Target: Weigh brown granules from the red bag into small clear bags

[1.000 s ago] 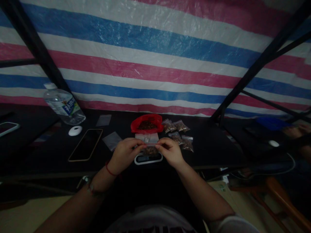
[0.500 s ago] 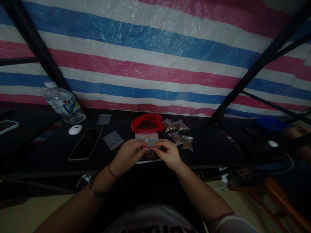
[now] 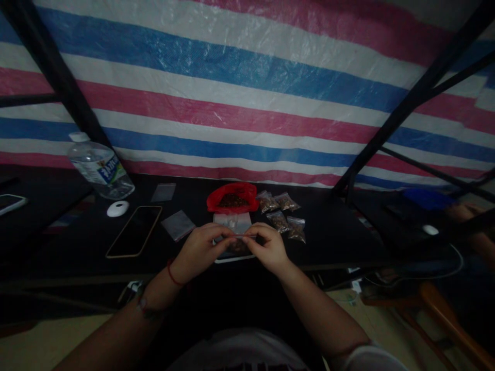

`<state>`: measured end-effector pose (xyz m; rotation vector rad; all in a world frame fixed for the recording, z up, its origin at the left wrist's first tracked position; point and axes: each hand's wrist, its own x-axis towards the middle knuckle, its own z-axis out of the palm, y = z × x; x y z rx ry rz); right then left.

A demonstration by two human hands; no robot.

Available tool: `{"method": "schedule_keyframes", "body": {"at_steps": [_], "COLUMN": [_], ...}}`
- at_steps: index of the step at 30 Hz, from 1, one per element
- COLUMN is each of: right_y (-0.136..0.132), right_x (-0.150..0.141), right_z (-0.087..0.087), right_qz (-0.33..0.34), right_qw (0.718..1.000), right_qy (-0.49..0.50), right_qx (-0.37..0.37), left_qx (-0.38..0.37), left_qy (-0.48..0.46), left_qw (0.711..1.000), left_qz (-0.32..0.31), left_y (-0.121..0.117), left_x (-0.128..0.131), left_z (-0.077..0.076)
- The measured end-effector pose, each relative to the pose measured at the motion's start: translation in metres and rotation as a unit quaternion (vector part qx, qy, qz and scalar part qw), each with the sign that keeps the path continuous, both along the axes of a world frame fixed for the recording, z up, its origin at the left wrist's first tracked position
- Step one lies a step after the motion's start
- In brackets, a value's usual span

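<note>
My left hand (image 3: pixel 201 246) and my right hand (image 3: pixel 269 248) face each other, each pinching the top edge of a small clear zip-lock bag (image 3: pixel 238 247). Brown bits show dimly inside it, below the fingers. Under the bag lies a flat white device (image 3: pixel 243 221), perhaps a small scale, mostly covered by hands and bag. Just behind stands an open red plastic bag (image 3: pixel 215 202) holding dark brown granules. Several filled zip-lock bags (image 3: pixel 296 229) rest right of it. Flat zip-lock bags (image 3: pixel 178 225) are left of my left hand.
On the black table's left are a phone (image 3: pixel 134 232), a white mouse (image 3: pixel 118 208) and a large clear bottle (image 3: pixel 101 166). Black metal posts (image 3: pixel 381 136) rise before a striped plastic sheet (image 3: pixel 232 113). Another person's hand (image 3: pixel 464 210) is at far right, near a blue item (image 3: pixel 427 198).
The view has shifted slightly. Both hands keep their pinch on the zip-lock bag's top edge, with the fingers barely moved.
</note>
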<state>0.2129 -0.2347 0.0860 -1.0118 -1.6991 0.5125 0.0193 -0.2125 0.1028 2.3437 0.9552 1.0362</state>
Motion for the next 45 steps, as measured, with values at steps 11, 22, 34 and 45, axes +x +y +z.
{"method": "schedule_keyframes", "body": {"at_steps": [11,22,34,45], "right_y": [-0.002,-0.003,0.0,0.031], "right_x": [-0.003,0.0,0.023,0.066], "right_z": [0.0,0.001,0.015,-0.001], "right_qz": [0.014,0.038,0.044,-0.049], "right_qw": [1.0,0.998,0.998,0.964], "right_qy": [-0.006,-0.042,0.011,0.226], "right_qx": [0.006,0.013,-0.044,-0.132], "left_qx": [-0.044,-0.008,-0.013,0.006], "left_qy": [0.0,0.011,-0.056,-0.014], "left_qw": [0.999,1.0,0.998,0.989], "left_qz": [-0.026,-0.015,0.017,0.145], "left_y": [-0.004,-0.005,-0.006,0.018], "left_x": [0.003,0.004,0.001,-0.032], "left_z": [0.001,-0.002,0.005,0.005]}}
